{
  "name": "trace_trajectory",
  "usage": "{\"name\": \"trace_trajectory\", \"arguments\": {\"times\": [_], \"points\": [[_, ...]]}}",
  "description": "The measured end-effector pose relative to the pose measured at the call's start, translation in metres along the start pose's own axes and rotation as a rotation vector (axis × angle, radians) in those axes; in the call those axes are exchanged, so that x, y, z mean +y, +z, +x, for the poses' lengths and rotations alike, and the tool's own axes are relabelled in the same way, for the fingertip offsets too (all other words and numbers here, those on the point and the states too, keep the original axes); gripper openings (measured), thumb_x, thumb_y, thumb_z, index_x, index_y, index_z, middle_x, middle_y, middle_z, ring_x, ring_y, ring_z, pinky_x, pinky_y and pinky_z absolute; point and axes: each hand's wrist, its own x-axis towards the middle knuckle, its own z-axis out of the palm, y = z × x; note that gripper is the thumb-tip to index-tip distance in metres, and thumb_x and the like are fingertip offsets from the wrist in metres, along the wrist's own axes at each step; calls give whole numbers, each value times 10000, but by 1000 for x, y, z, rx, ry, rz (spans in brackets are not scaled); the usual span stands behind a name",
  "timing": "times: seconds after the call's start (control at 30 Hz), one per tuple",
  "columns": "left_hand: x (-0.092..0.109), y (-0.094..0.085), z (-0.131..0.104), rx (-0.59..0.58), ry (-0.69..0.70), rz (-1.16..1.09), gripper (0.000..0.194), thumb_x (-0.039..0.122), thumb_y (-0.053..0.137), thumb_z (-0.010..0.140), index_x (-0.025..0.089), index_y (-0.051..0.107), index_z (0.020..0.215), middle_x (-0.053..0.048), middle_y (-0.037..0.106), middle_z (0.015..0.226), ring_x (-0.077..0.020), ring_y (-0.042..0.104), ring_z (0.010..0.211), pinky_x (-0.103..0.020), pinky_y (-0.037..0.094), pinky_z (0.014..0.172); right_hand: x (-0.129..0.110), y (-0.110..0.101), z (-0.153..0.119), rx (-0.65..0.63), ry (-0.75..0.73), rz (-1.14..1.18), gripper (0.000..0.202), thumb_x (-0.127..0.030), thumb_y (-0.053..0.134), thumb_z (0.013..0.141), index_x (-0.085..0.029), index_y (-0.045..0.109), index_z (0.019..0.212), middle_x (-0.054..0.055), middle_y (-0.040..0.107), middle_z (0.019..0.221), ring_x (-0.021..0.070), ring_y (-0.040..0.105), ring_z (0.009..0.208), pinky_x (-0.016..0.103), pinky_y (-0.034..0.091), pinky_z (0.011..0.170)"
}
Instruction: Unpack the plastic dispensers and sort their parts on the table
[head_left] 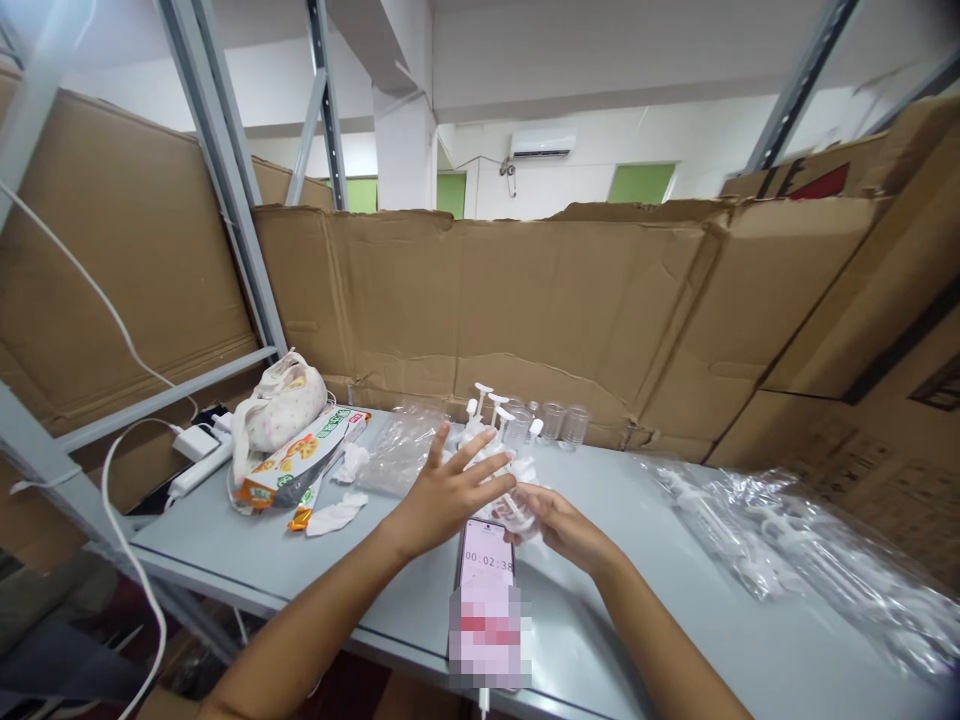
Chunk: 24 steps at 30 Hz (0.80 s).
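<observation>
My left hand is raised over the table with its fingers spread, in front of a cluster of white plunger-like parts. Fingers of my right hand are wrapped round a clear plastic piece, just above the top of a phone. That phone lies face up and shows a running-timer style display. Behind my hands, several clear cups stand near the cardboard wall.
On the left are a snack box, a cloth bag, a power strip, crumpled tissue and a clear bag. Plastic-wrapped white parts lie at the right. Cardboard borders the table.
</observation>
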Motion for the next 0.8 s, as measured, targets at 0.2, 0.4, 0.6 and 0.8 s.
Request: {"name": "trace_trajectory", "arguments": {"times": [0.2, 0.4, 0.6, 0.8], "points": [[7, 23, 15, 109, -182, 60, 496, 113, 417, 832, 274, 406, 1301, -51, 421, 1374, -234, 284, 1309, -529, -40, 1080, -2, 6, 2, 201, -174, 15, 495, -497, 703, 629, -236, 586, 1033, 93, 625, 1078, 253, 581, 977, 388, 432, 853], [10, 36, 18, -98, -235, -68, 439, 79, 404, 783, 195, 474, 1201, -78, 590, 1109, -205, 499, 1061, -442, 178, 1055, 8, 2, 9, 449, -348, -59, 359, -347, 724, 651, -231, 597, 966, 52, 652, 997, 240, 577, 955, 395, 417, 886], [19, 52, 16, -219, -348, -202, 456, 143, 461, 731, 159, 432, 1187, -99, 598, 1002, -237, 527, 950, -389, 341, 894, 20, 7, 15, 549, -316, -88, 371, -376, 706, 671, -206, 596, 982, 59, 666, 994, 257, 586, 957, 417, 419, 891], [22, 69, 8, -338, -563, -333, 249, 162, 411, 782, 154, 474, 1022, -106, 647, 856, -250, 600, 827, -331, 413, 718, 17, 17, 15, 597, -319, -161, 315, -372, 686, 693, -219, 595, 953, 45, 673, 963, 248, 600, 922, 381, 438, 853]]}}
